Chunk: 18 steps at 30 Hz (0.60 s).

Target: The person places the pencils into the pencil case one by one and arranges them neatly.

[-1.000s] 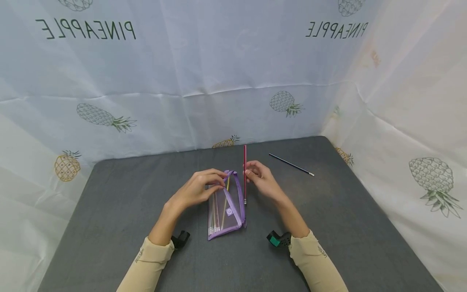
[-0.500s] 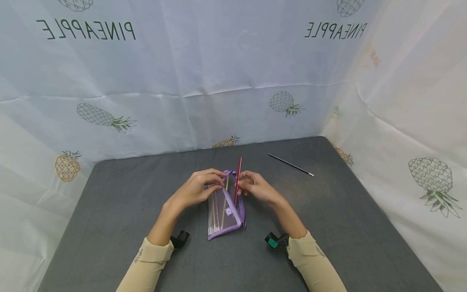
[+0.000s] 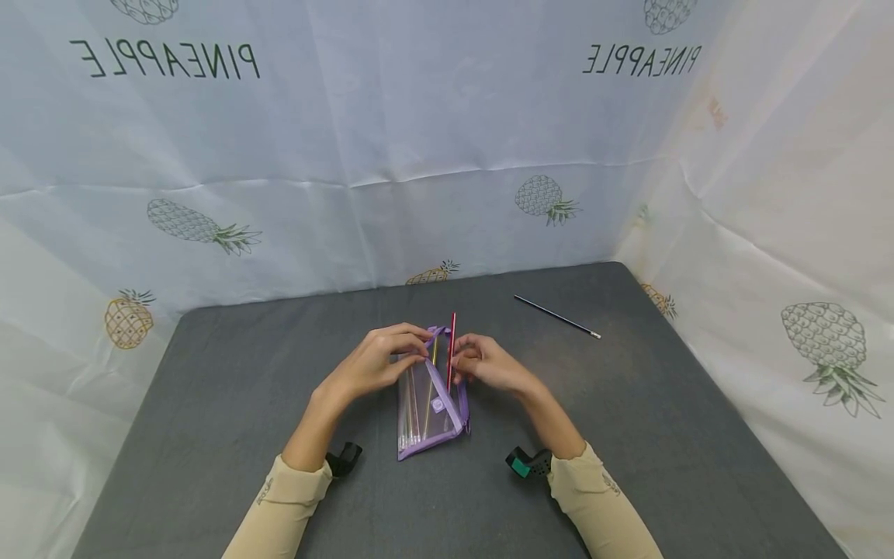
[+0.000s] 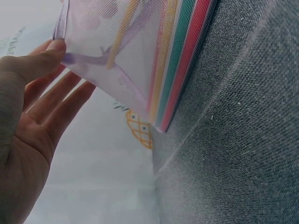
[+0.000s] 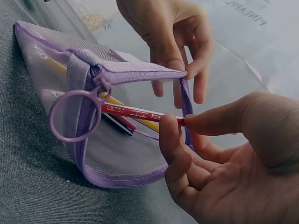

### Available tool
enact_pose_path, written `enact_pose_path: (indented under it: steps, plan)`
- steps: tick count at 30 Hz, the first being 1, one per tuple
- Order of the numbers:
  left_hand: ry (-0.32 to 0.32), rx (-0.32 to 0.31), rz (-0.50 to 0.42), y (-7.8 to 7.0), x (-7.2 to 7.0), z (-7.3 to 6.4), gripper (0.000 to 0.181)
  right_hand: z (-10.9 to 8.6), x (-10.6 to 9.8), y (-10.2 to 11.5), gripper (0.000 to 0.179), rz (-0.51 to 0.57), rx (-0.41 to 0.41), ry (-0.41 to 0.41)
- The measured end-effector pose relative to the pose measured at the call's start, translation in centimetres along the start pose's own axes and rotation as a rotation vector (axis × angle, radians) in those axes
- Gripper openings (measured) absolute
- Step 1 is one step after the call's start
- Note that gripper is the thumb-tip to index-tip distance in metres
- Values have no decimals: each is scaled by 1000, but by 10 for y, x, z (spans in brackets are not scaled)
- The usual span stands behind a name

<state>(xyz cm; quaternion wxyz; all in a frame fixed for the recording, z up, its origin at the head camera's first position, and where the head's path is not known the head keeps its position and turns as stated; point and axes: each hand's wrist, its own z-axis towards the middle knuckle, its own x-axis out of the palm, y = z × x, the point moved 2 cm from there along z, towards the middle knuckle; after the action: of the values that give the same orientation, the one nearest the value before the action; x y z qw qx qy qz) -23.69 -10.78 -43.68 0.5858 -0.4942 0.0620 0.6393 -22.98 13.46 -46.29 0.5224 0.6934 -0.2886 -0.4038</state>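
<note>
A purple-trimmed mesh pencil pouch [image 3: 447, 423] lies on the table with its zip gaping. My left hand [image 3: 380, 361] pinches the rim of its mouth between thumb and fingers, lifting that side, as the left wrist view shows on the pouch [image 4: 93, 79]. Between thumb and fingertips, my right hand [image 3: 492, 363] holds a red pencil [image 5: 133, 112], its eraser-end part inside the mouth and its other end sticking out. Several pencils show through the mesh, among them a yellow pencil [image 3: 434, 353] and a green pencil [image 4: 180, 60]. A ring pull [image 5: 51, 116] hangs from the zip.
A dark blue pencil [image 3: 557, 316] with a white eraser end lies on the grey table [image 3: 265, 388], beyond the right hand. White pineapple-print cloth [image 3: 447, 116] hangs behind the table and along its sides. Each wrist carries a small black camera [image 3: 527, 463].
My right hand has brought the red pencil left from beside the pouch, and its lower end has entered the mouth. My left hand stays on the rim.
</note>
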Motion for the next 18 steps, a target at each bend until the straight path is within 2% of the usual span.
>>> enact_pose_path:
  steps: [11, 16, 18]
  plan:
    - [11, -1, -3, 0, 3, 2, 9, -1, 1, -1, 29, -33, 16, -73]
    - [5, 17, 6, -1, 4, 1, 10, -3, 1, 0, 20, -139, -27, -59]
    - [0, 22, 10, 0, 4, 1, 10, -6, -4, 2, 17, -174, -47, -93]
